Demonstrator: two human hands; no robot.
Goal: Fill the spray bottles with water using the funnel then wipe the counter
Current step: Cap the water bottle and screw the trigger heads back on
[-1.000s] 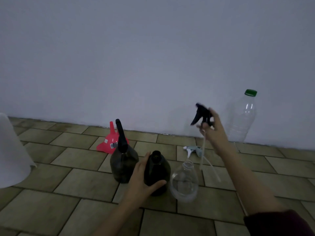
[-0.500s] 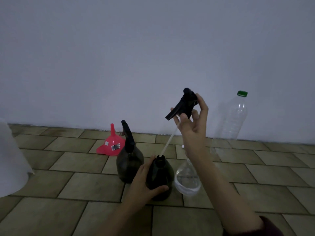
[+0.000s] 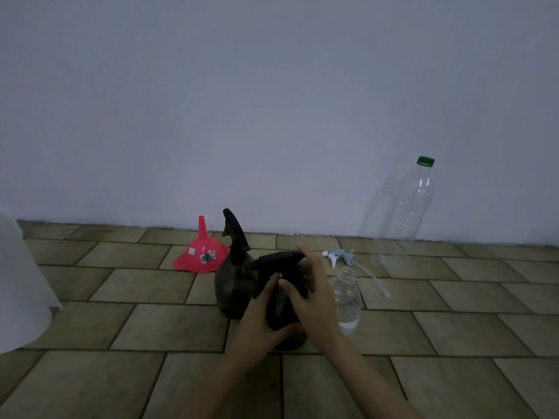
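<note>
Black trigger head (image 3: 279, 259) was back down on the dark bottle (image 3: 284, 313), no longer held up. Right hand (image 3: 311, 285) pinched its collar, left hand (image 3: 260, 316) gripped the body; probably screwing it shut.

Dark spray bottle (image 3: 284, 316) upright, black sprayer (image 3: 276, 260) on top.

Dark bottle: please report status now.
Left hand grips dark bottle. Right hand holds black sprayer on its neck. Clear bottle open alongside, not blocking.
</note>
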